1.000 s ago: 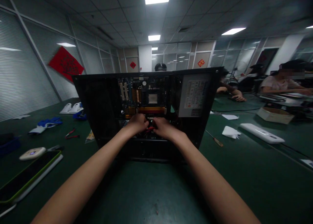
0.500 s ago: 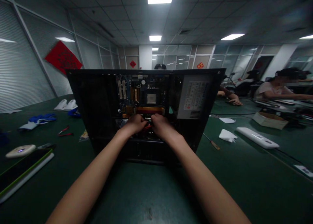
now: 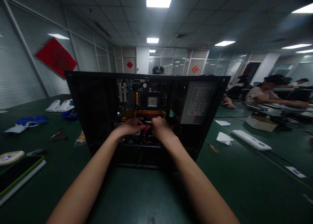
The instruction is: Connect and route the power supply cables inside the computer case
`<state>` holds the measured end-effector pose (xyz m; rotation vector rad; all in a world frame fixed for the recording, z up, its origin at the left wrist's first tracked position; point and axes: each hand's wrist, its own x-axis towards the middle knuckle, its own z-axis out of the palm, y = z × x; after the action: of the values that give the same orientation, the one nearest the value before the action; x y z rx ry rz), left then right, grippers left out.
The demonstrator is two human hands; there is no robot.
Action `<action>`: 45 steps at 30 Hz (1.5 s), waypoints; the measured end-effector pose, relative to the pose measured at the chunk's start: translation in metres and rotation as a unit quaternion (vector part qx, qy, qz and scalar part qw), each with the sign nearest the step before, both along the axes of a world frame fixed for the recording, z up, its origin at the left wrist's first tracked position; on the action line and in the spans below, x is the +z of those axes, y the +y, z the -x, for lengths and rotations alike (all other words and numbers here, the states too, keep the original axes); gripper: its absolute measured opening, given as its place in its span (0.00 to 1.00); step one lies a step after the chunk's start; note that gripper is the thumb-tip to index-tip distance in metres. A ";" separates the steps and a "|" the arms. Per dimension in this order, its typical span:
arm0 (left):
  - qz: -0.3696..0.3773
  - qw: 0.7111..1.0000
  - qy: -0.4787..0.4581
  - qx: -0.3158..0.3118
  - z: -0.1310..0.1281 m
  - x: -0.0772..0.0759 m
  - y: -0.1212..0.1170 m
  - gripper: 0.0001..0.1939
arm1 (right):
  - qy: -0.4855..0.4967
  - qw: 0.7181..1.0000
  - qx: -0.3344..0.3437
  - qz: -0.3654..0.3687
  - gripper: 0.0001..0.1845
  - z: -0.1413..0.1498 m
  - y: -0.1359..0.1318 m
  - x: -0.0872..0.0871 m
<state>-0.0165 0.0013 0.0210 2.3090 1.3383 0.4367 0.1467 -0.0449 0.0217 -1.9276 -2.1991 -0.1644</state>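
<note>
An open black computer case (image 3: 139,149) stands on the table in front of me, its inside facing me. My left hand (image 3: 132,126) reaches in below the motherboard (image 3: 158,90), thumb and fingers pinched at a bundle of thin red and black cables (image 3: 146,131). On the right side of that bundle, my right hand (image 3: 161,128) is closed, its fingertips partly hidden behind the knuckles. The cables run down between both hands. At the case's right side sits a silver power supply (image 3: 195,101) with a label. A fan (image 3: 130,139) shows dimly under my left hand.
On the green table (image 3: 146,191) at left lie a phone (image 3: 22,171), red-handled pliers (image 3: 58,136) and blue gloves (image 3: 31,120). To the right are a screwdriver (image 3: 212,147), crumpled tissue (image 3: 224,138), a white power strip (image 3: 251,140) and a cardboard box (image 3: 261,122). Other people sit beyond.
My left hand has shifted slightly left, widening the gap to my right hand, and more of the red cables shows. The camera view has turned a little right and up.
</note>
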 end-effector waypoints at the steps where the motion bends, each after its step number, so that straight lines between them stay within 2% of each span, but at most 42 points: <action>1: 0.005 1.000 0.002 -0.002 -0.001 0.000 0.000 0.24 | 0.003 1.000 -0.003 0.001 0.13 0.001 -0.001 0.000; 8: 0.024 0.999 0.005 -0.036 0.001 0.000 0.000 0.30 | 0.011 0.999 -0.005 -0.032 0.13 0.000 -0.003 -0.007; 12: 0.024 0.999 0.012 -0.046 0.002 -0.003 0.002 0.27 | 0.015 0.999 -0.012 -0.038 0.11 0.000 -0.001 -0.009; 20: 0.027 0.999 0.006 -0.027 -0.002 -0.009 0.005 0.22 | 0.018 1.000 -0.021 -0.013 0.15 0.006 -0.002 -0.010; 28: 0.031 0.999 -0.002 -0.013 -0.004 -0.008 0.003 0.21 | 0.019 1.000 -0.021 -0.007 0.14 0.010 0.000 -0.010; 34: 0.008 1.000 -0.005 -0.016 -0.007 -0.013 0.007 0.21 | 0.021 0.998 -0.058 0.004 0.14 0.010 -0.004 -0.012; 39: 0.004 1.000 0.002 -0.010 -0.009 -0.014 0.006 0.20 | 0.007 0.999 -0.035 -0.001 0.13 0.009 -0.004 -0.010; 45: 0.005 1.000 0.002 0.000 -0.010 -0.012 0.005 0.20 | -0.005 0.998 -0.057 0.008 0.13 0.009 -0.004 -0.011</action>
<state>-0.0061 0.0068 0.0092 2.3026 1.3391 0.4240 0.1374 -0.0487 0.0102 -2.0667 -2.1034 -0.1760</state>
